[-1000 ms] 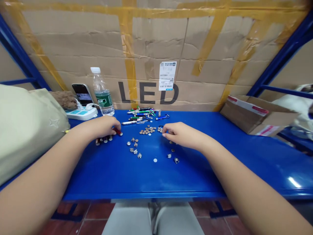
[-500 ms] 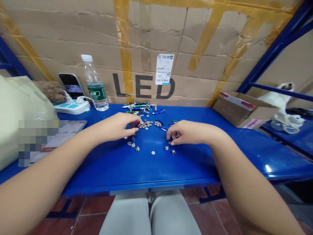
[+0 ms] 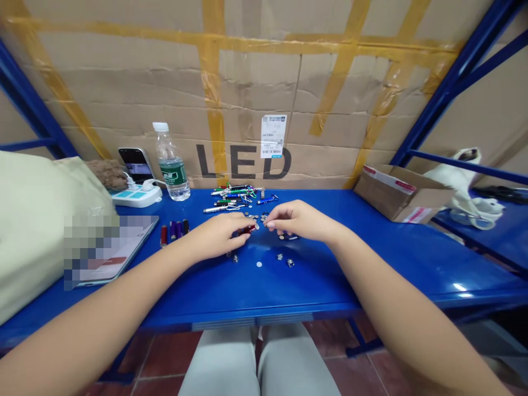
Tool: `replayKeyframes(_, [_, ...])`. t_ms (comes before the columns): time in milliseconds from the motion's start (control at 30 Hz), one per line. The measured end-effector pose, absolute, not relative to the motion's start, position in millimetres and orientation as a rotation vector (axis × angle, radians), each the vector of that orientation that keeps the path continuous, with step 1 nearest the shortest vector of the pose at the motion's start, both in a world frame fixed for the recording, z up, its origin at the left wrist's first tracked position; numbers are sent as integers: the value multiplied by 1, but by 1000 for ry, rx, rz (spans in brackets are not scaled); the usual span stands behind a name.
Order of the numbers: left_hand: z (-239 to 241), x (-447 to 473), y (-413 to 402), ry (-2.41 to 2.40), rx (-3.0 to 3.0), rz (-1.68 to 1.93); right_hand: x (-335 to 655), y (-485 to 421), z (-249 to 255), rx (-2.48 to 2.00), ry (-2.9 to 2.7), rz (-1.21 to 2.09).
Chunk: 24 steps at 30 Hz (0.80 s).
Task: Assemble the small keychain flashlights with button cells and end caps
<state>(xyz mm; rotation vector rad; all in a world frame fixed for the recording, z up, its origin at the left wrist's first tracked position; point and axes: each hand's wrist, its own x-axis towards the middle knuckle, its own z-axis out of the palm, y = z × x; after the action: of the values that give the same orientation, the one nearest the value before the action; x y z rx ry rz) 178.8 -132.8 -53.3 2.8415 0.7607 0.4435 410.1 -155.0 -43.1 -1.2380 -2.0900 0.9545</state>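
Observation:
My left hand [image 3: 218, 236] is closed around a small red tube [image 3: 248, 229] held just above the blue table [image 3: 313, 280]. Close to the tube's tip, my right hand [image 3: 295, 220] is pinched on something too small to make out. Small silver caps [image 3: 284, 259] and a button cell [image 3: 258, 264] lie on the table below the hands. A few button cells [image 3: 249, 214] show behind the fingers. Several coloured tubes [image 3: 174, 231] lie in a row to the left.
A heap of coloured keychain lights [image 3: 237, 195] sits at the back by the cardboard wall. A water bottle [image 3: 171, 162], a phone [image 3: 132, 163] and a power strip [image 3: 138, 195] stand at back left. A tablet [image 3: 117, 247] and a cream bag [image 3: 33, 220] lie left. A cardboard box [image 3: 398, 192] stands right.
My left hand left the row of tubes with a red one and came to the middle. My right hand moved in to meet it. The view shifted.

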Motion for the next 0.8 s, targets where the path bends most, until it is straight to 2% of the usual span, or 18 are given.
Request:
replayKeyframes(133, [-55,181,-135,787,2863,498,401,-154,-49,-1207,-1986,1065])
replayKeyframes(800, [-64,183,-136,838,2852,631,396,-149,-58,-1148,-1802,1125])
